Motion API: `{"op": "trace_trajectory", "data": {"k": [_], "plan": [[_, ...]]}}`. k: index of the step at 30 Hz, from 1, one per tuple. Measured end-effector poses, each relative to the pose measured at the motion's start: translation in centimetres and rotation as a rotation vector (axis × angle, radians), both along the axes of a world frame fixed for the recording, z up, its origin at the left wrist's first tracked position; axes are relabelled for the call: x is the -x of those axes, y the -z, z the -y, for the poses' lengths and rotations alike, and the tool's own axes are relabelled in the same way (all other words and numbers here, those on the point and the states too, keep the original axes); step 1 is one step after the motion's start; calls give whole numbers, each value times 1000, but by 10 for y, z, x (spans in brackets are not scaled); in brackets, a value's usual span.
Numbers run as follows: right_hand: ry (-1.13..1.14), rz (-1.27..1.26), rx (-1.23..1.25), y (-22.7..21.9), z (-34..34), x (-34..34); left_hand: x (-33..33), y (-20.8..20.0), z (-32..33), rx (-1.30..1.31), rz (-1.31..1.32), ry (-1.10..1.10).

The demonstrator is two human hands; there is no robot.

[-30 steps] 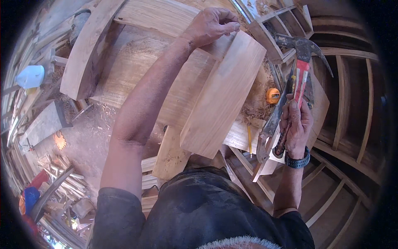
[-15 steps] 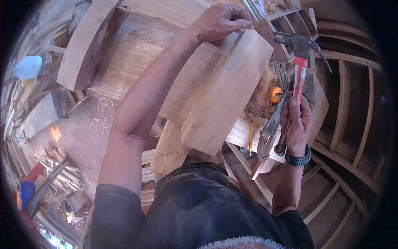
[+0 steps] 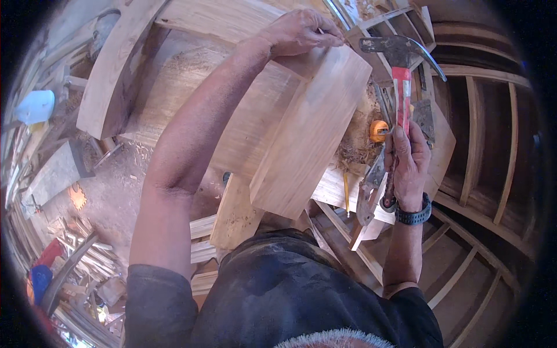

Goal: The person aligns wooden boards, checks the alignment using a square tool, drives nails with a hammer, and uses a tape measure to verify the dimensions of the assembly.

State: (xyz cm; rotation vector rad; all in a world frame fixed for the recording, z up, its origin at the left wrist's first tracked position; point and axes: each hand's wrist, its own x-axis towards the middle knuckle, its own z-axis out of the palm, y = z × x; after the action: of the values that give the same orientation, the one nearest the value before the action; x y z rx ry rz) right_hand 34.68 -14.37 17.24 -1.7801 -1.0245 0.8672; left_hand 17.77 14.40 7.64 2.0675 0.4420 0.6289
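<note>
Claw hammer (image 3: 400, 81) lies in the right hand (image 3: 411, 159), grip closed round its red-and-white handle (image 3: 402, 107), just right of the thick board (image 3: 316, 133). Between them sit an orange tape measure (image 3: 379, 131), shavings (image 3: 352, 145) and a yellow pencil (image 3: 346, 192). At the board's far end, the left hand (image 3: 304, 35) has its fingertips pressed together, on what I can't tell.

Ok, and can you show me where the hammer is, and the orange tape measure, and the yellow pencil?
Hammer (image 3: 401, 95): head camera view, on the red and white handle.
Orange tape measure (image 3: 378, 131): head camera view, on its case.
Yellow pencil (image 3: 346, 193): head camera view, midway along its shaft.
</note>
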Motion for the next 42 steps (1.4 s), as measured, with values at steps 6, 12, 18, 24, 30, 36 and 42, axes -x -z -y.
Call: {"op": "trace_trajectory", "data": {"k": [6,12,18,24,30,36,42], "plan": [[49,-40,4,-4,-2,-3,-3,3,-5,83,-6,87],[34,-19,-4,0,-1,-2,-7,3,-4,-107,-31,87],[-59,98,-51,-1,-9,-5,-5,5,-5,-260,-79,77],[-96,216,-47,-5,-16,-4,-5,1,0,-357,-83,64],[-170,411,-19,-11,-20,-11,-2,6,5,-382,-37,26],[-152,321,93,-24,-19,-12,-2,9,11,-384,-48,-42],[-225,496,-102,-13,-22,-18,-2,9,13,-433,-33,-49]]}}
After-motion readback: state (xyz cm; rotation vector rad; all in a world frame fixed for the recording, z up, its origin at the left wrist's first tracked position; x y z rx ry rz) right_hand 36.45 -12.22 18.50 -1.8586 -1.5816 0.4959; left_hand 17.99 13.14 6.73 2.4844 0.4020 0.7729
